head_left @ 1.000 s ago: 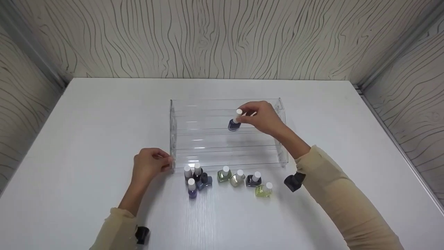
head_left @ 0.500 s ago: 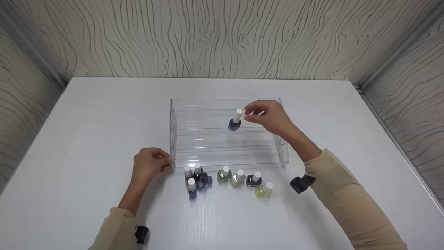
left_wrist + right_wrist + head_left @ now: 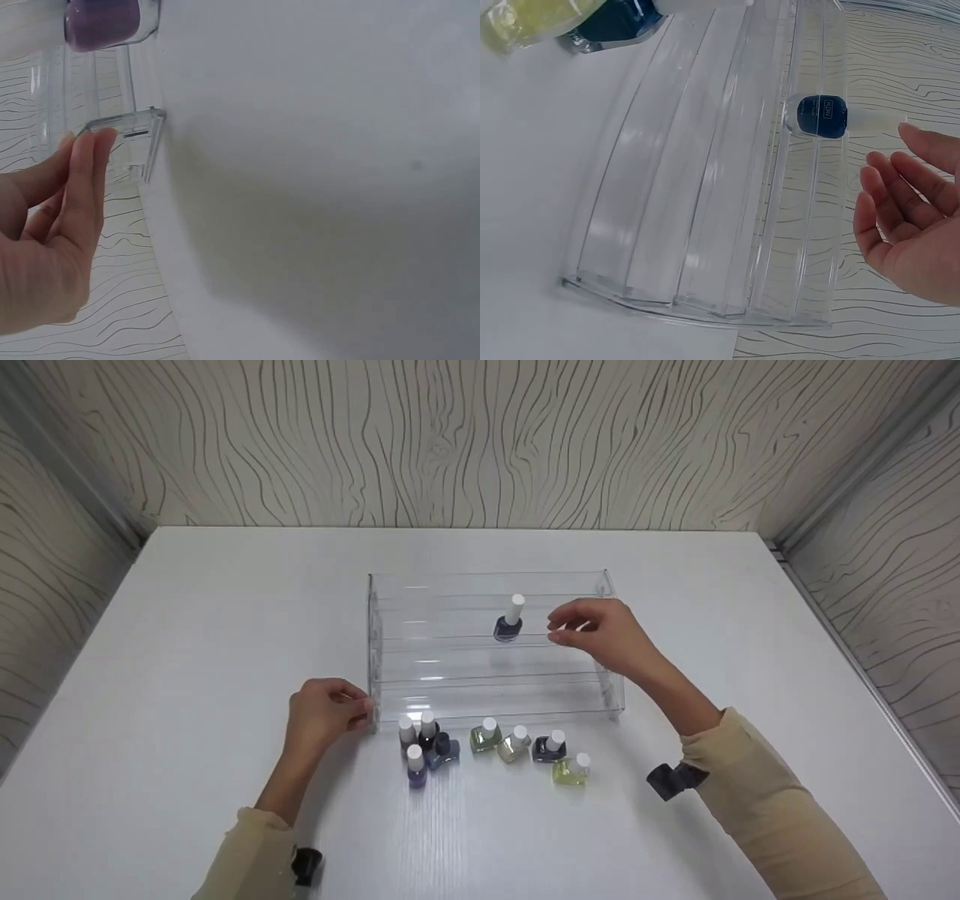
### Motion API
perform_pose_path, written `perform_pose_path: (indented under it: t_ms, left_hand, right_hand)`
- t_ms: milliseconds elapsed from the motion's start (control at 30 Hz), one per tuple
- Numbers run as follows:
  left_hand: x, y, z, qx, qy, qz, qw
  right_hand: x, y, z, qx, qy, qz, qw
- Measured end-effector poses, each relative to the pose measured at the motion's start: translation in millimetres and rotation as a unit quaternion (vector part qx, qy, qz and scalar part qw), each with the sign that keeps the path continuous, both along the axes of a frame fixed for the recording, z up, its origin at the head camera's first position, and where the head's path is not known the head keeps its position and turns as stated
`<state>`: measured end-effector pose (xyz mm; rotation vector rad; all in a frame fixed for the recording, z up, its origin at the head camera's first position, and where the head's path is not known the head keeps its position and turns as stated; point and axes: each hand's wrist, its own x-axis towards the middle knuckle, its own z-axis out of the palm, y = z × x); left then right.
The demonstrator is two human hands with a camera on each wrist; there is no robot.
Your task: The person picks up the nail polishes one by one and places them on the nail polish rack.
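Note:
A clear acrylic tiered rack (image 3: 487, 664) stands on the white table. One dark blue nail polish bottle (image 3: 508, 628) with a white cap stands upright on an upper tier; the right wrist view shows the same bottle (image 3: 821, 116) close to the fingers. My right hand (image 3: 604, 634) is to the right of that bottle, apart from it, its fingers relaxed and holding nothing. At the rack's front left corner, my left hand (image 3: 322, 716) pinches the side panel (image 3: 124, 124) between thumb and fingers. The rack's far side is partly visible through the plastic.
Several polish bottles stand before the rack: a purple one (image 3: 416, 772), a grey-blue one (image 3: 444, 754), a green one (image 3: 485, 739), a pale one (image 3: 514, 746), a dark one (image 3: 549, 748) and a yellow one (image 3: 570, 772). A wood-patterned wall (image 3: 450, 442) rises behind the table.
My right hand has let go of the dark blue nail polish bottle and moved right, away from it. The bottle stays on the tier. My left hand has not moved.

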<state>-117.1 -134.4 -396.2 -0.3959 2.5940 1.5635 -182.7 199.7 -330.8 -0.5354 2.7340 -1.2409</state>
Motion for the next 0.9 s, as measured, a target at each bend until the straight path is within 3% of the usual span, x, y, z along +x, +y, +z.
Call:
perform_pose_path:
  t_ms: [367,900]
  left_hand:
    - [1.4,-0.9,0.7,0.011,0.004,0.002,0.9999]
    - [0.3,-1.1,-1.8,-0.003,0.004,0.001,1.0]
  right_hand:
    - [17.5,20.7,-24.0,-0.001,-0.027,0.004,1.0]
    - [36.8,36.9,-39.7,-0.018,-0.036,0.008,0.999]
